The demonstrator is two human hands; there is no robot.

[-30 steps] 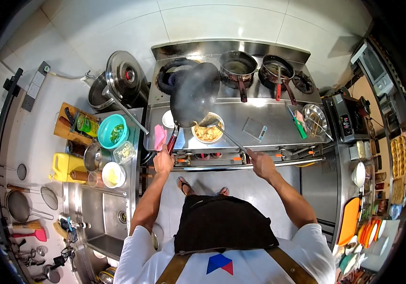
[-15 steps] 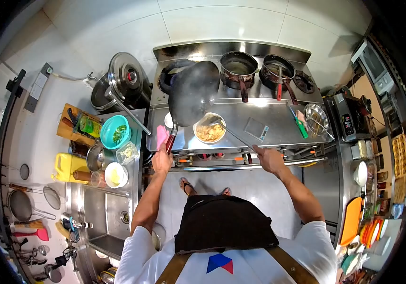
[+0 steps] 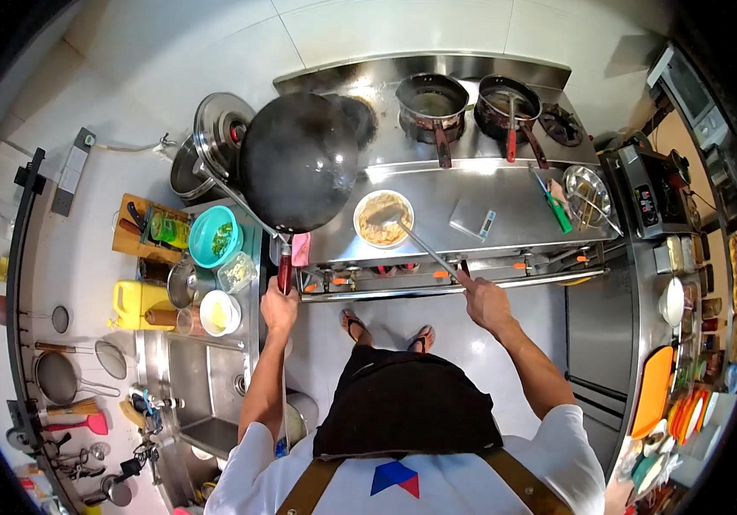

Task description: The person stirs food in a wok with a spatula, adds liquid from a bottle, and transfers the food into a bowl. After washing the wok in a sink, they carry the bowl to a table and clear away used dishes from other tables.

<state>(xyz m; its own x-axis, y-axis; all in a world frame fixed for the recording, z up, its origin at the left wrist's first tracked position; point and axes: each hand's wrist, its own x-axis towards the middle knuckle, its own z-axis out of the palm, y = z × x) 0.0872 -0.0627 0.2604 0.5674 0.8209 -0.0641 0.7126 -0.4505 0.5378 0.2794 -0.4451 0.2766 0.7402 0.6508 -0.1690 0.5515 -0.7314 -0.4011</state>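
Observation:
My left hand (image 3: 280, 307) is closed round the red handle of a black wok (image 3: 298, 163), whose dark, steaming inside faces up. The wok is held over the left part of the stove. In my right hand (image 3: 487, 302) is the handle end of a long metal ladle (image 3: 424, 245). The ladle's head lies over a white bowl (image 3: 359, 225) of pale yellowish food on the steel counter. A pink cloth (image 3: 300, 250) lies just right of the wok's handle.
Two dark pots (image 3: 431, 105) (image 3: 506, 107) stand on the back burners. A small scale (image 3: 473, 221) and a green-handled tool (image 3: 557, 210) lie to the right. A turquoise bowl (image 3: 215, 237) and a yellow jug (image 3: 138, 305) are on the left counter, above a sink (image 3: 205, 378).
The wok has moved left, away from the bowl, and now shows its inside more fully. My left hand has shifted slightly left and down. The ladle's head is still at the bowl.

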